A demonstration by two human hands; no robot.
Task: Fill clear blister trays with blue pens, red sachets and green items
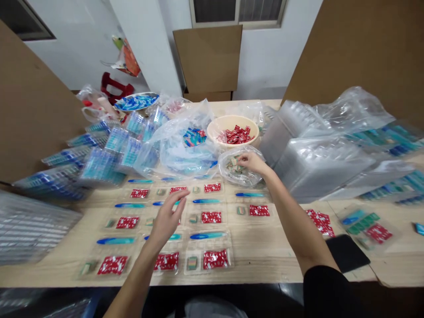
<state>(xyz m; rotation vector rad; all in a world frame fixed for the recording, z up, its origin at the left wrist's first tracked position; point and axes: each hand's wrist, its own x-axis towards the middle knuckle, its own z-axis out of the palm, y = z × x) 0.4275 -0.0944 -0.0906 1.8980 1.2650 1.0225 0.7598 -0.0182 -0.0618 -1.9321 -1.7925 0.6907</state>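
Note:
My right hand (pixel 253 161) reaches into a clear plastic bag (pixel 247 177) of small striped erasers (pixel 233 164). Its fingertips are pinched together on an eraser there, partly hidden. My left hand (pixel 170 213) hovers over the laid-out trays, fingers stretched and holding nothing. Several clear plastic trays lie in rows beneath it. In those that show fully are a blue pen (pixel 207 236), a red patterned packet (pixel 215 259) and a striped eraser (pixel 192 263). My left hand and forearm cover parts of the middle column. One tray with a red packet (pixel 259 210) lies apart, left of my right forearm.
Behind the bag stands a cream bowl (pixel 215 128) of red packets. Stacked clear trays (pixel 324 161) rise at the right, bundles of filled packs (pixel 102 165) at the left. A black flat object (pixel 347 253) lies near the front right edge. Cardboard (pixel 374 57) flanks the table.

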